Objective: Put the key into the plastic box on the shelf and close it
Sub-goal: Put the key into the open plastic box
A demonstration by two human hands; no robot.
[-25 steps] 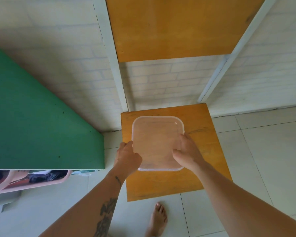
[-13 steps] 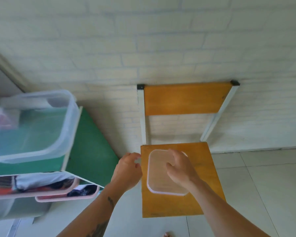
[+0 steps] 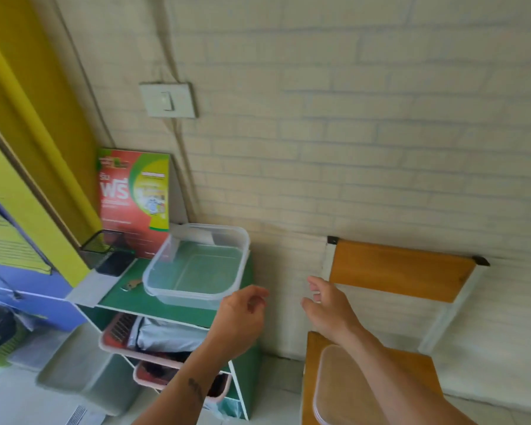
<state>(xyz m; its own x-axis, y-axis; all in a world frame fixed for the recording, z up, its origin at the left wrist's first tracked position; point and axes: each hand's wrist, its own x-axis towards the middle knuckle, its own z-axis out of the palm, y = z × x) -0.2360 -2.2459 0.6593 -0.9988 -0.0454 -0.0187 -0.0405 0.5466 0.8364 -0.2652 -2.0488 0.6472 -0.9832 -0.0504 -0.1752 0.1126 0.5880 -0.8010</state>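
A clear plastic box [image 3: 196,268] stands open and empty on the green shelf top [image 3: 120,297]. Just left of it on the shelf lies a small brownish key [image 3: 132,284]. The box's clear lid [image 3: 350,391] rests on the wooden chair seat [image 3: 423,368] at lower right, partly under my right forearm. My left hand [image 3: 242,317] hangs in the air near the box's front right corner, fingers loosely curled, holding nothing. Between shelf and chair my right hand [image 3: 325,305] is raised, fingers apart, empty.
A red and green printed box [image 3: 134,200] and a black mesh holder [image 3: 105,253] stand at the back of the shelf. Pink trays [image 3: 126,342] fill the lower shelves. A brick wall with a switch [image 3: 167,100] is behind. A yellow door frame [image 3: 22,124] is on the left.
Both hands have let go of the lid, which stays on the chair seat. My view swung up and left, bringing the shelf and open box into sight, and the hands rose toward the shelf.
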